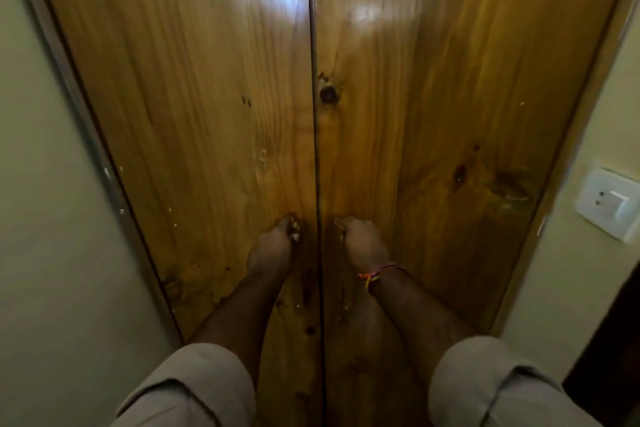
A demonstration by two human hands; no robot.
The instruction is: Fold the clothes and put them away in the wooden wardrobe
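The wooden wardrobe fills the view, with two glossy pine doors meeting at a dark centre seam. The left door [194,114] and the right door [450,107] both look closed. My left hand [273,246] is curled against the left door just beside the seam. My right hand [365,246], with a coloured thread band at the wrist, is curled on the right door just beside the seam. Whatever handles the fingers hold are hidden under them. No clothes are in sight.
Pale walls flank the wardrobe on both sides. A white wall switch [606,206] sits on the right wall at hand height. A dark opening shows at the lower right edge.
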